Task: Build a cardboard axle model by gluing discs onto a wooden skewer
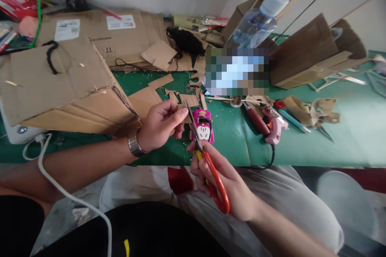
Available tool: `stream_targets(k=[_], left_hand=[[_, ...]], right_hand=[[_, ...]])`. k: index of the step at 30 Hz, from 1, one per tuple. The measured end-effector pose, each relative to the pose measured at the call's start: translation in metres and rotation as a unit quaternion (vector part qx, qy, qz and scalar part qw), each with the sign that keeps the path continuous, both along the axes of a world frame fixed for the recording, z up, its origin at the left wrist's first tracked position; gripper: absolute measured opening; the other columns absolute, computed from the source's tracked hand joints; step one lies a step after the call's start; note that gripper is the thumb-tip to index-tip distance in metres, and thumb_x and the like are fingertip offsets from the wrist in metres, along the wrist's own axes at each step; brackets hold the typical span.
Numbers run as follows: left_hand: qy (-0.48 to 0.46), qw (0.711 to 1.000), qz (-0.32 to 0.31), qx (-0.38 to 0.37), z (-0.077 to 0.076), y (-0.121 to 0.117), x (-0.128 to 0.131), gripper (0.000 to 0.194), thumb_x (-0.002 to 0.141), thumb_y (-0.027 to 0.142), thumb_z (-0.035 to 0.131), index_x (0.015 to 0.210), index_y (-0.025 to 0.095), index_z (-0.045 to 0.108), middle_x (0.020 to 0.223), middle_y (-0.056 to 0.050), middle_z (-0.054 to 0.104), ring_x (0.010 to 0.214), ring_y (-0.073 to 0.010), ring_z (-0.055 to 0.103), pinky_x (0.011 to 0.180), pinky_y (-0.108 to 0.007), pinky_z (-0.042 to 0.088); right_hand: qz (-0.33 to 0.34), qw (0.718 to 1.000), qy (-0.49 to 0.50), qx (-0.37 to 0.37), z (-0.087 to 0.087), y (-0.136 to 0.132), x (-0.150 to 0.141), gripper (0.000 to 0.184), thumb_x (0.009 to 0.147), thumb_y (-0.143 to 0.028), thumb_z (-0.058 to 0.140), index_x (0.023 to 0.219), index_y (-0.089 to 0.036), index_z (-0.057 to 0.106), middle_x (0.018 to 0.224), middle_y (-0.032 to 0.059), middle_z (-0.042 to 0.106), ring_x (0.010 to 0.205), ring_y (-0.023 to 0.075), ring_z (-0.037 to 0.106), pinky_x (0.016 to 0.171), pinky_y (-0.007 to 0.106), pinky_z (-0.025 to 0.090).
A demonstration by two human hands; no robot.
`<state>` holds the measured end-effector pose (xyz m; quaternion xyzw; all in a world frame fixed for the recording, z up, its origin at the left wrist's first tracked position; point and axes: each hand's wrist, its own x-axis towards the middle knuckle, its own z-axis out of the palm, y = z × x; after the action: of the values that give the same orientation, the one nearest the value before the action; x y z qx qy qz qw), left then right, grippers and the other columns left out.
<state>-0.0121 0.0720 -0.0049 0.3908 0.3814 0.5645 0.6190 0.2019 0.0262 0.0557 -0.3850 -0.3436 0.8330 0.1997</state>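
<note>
My right hand (221,176) is closed around the red-orange handles of a pair of scissors (217,184), whose blades point up and to the left. Pinched between the thumb and fingers of my left hand (163,124) is a small piece of cardboard (187,117), right beside the scissor blades. Whether the blades touch or cut it I cannot tell. Just behind the blades a pink power socket (208,114) with a white face lies on the green table (229,144). Cardboard scraps (147,98) are strewn beyond my left hand.
A large cardboard box (60,76) stands at the left. To the right lie a pink glue gun (276,130), a dark red handle (256,118) and a blue pen (292,120). Behind them are a plastic bottle (253,28) and a cardboard structure (307,56). A white cable (75,200) crosses my left arm.
</note>
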Motion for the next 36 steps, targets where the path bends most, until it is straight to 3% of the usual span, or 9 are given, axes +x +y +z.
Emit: stream_targets(k=[5,9,14,21,29,36], left_hand=[[0.003,1.000,-0.002,-0.002,0.0015,-0.0023,-0.0001,0.048,0.099,0.053,0.081,0.080,0.021,0.051,0.063,0.005,0.063,0.049,-0.0090,0.063,0.043,-0.017,0.048],[0.006,1.000,-0.005,0.009,0.0048,-0.0040,0.0004,0.048,0.100,0.056,0.080,0.081,0.021,0.053,0.064,0.005,0.063,0.049,-0.0097,0.065,0.046,-0.019,0.051],[0.005,1.000,0.001,0.020,0.0040,-0.0029,0.0001,0.046,0.102,0.055,0.078,0.082,0.021,0.054,0.066,0.004,0.065,0.052,-0.0102,0.067,0.048,-0.019,0.053],[0.028,0.999,-0.001,0.033,0.0031,-0.0018,-0.0008,0.046,0.102,0.056,0.077,0.083,0.021,0.055,0.064,0.003,0.067,0.051,-0.0107,0.067,0.047,-0.019,0.052],[0.038,0.999,0.010,0.025,0.0030,-0.0021,-0.0010,0.048,0.099,0.056,0.081,0.082,0.022,0.053,0.064,0.004,0.067,0.050,-0.0104,0.066,0.047,-0.019,0.052],[0.031,0.999,0.018,0.020,0.0031,-0.0027,0.0000,0.047,0.099,0.054,0.081,0.081,0.022,0.052,0.065,0.005,0.063,0.051,-0.0098,0.064,0.048,-0.019,0.054]], right_hand=[[0.016,1.000,-0.013,0.010,0.0012,0.0012,0.0004,0.049,0.100,-0.064,0.079,0.122,-0.026,0.056,0.077,-0.0099,0.047,0.048,0.0057,0.038,0.045,0.021,0.033],[-0.001,0.999,-0.014,0.034,0.0023,0.0009,0.0023,0.048,0.102,-0.066,0.075,0.121,-0.027,0.053,0.081,-0.0079,0.049,0.053,0.0079,0.045,0.050,0.024,0.034],[-0.014,0.995,-0.014,0.093,0.0032,0.0015,0.0067,0.045,0.103,-0.063,0.075,0.121,-0.026,0.056,0.087,-0.0033,0.050,0.069,0.0133,0.037,0.061,0.029,0.034],[0.024,0.990,-0.062,0.122,0.0084,0.0034,0.0065,0.051,0.103,-0.067,0.074,0.124,-0.024,0.056,0.085,-0.0047,0.048,0.068,0.0131,0.035,0.062,0.029,0.033],[0.004,0.995,-0.049,0.090,0.0059,0.0006,0.0020,0.049,0.101,-0.064,0.078,0.121,-0.024,0.060,0.078,-0.0071,0.046,0.061,0.0104,0.032,0.052,0.026,0.028],[-0.009,0.993,-0.080,0.086,0.0028,-0.0015,0.0012,0.047,0.101,-0.061,0.078,0.123,-0.025,0.060,0.077,-0.0074,0.047,0.058,0.0104,0.039,0.050,0.025,0.031]])
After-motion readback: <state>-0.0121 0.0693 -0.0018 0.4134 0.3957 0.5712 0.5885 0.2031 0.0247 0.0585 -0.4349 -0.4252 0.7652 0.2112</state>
